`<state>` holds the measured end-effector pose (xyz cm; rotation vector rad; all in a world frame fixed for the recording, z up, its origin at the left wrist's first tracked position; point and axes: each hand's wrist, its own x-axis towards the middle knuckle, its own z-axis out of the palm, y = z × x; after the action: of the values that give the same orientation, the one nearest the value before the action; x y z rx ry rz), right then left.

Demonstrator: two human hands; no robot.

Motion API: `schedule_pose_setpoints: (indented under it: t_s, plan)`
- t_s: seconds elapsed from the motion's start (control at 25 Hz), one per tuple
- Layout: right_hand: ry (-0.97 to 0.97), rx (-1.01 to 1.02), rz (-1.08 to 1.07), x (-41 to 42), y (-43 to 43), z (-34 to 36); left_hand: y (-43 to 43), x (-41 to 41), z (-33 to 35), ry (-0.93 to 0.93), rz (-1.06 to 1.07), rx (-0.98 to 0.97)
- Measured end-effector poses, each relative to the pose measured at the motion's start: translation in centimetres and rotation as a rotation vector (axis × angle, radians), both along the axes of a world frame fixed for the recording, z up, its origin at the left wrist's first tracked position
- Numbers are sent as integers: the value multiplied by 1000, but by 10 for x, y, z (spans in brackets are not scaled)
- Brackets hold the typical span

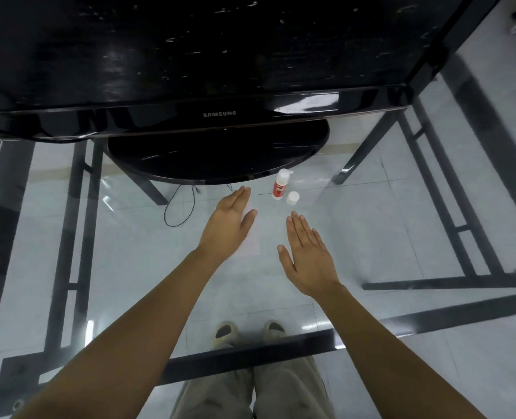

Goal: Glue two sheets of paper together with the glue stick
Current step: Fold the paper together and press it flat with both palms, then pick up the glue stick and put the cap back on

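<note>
One sheet (252, 240) is covered by the left hand (229, 222), fingers (241, 195) straight like the right hand's (308, 258); one glue stick (280, 186), one cap (293, 198).

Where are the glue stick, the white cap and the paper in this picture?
glue stick (278, 189): head view, on its red label.
white cap (293, 198): head view, on its top.
paper (251, 241): head view, on its uncovered right strip.

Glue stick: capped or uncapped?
Uncapped: the cap stands separately beside the upright glue stick.
</note>
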<state>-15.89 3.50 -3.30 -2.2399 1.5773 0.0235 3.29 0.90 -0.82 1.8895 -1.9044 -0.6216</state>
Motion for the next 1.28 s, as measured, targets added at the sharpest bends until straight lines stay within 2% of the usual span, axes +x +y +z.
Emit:
schedule_pose_setpoints:
  t_s: [0.24, 0.76, 0.84, 0.96, 1.12, 1.28]
  plan:
    - [84, -15, -200, -17, 1, -8, -44, -25, 5, 73, 17, 11]
    - [136, -54, -196, -15, -1, -16, -52, -35, 4, 129, 15, -56]
    - [114, -23, -178, -17, -3, -13, -46, -33, 13, 183, 20, -34]
    - [-45, -9, -223, -18, -9, 5, -30, -26, 32, 311, -12, 16]
    - [-434, -122, -374, -13, -30, 58, 0, -12, 59, 457, 2, 68]
    - [-693, 32, -409, -1, -40, 119, 24, -7, 85, 574, 90, 100]
